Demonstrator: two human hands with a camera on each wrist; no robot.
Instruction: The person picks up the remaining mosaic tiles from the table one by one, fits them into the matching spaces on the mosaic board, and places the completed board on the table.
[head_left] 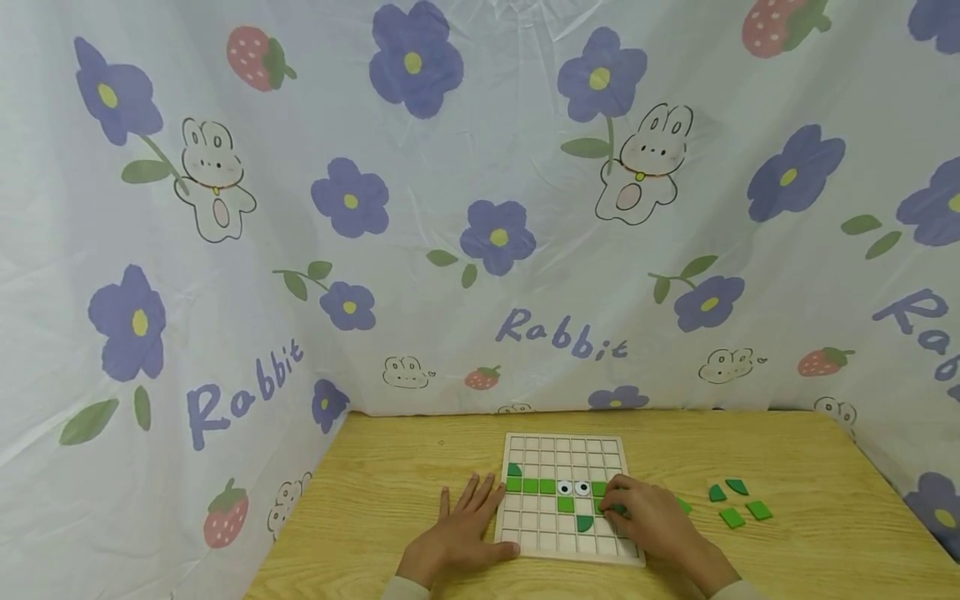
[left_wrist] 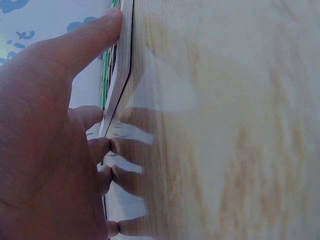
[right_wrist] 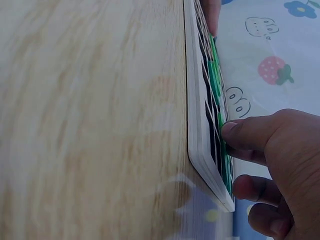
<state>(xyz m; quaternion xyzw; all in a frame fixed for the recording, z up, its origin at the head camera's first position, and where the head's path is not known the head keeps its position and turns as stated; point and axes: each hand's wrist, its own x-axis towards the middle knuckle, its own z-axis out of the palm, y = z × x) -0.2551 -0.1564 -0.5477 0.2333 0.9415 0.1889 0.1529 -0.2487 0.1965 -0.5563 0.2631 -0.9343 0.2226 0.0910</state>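
Pinching a dark green piece (head_left: 618, 507) between thumb and finger, the right grip (head_left: 654, 518) bends over the right side of a wooden board (head_left: 525, 537) on the desk (head_left: 397, 467). That piece lies right at the fingertips, against the board's grid, though the fingers hide most of it and its full shape is hard to make out. The left grip (head_left: 463, 533) is released, its fingers spread along the board's left edge and its thumb at the near left corner. Between the two hands, a row of green squares (head_left: 531, 486) runs across the grid with two eye tiles (head_left: 573, 488) in it, a rounded green piece (head_left: 514, 470) above its left end and another, a quarter circle (head_left: 585, 523), lower down near the right fingers. Beyond the right hand, loose pieces (head_left: 732, 517) lie on the desk, two of them square and two dark and curved.
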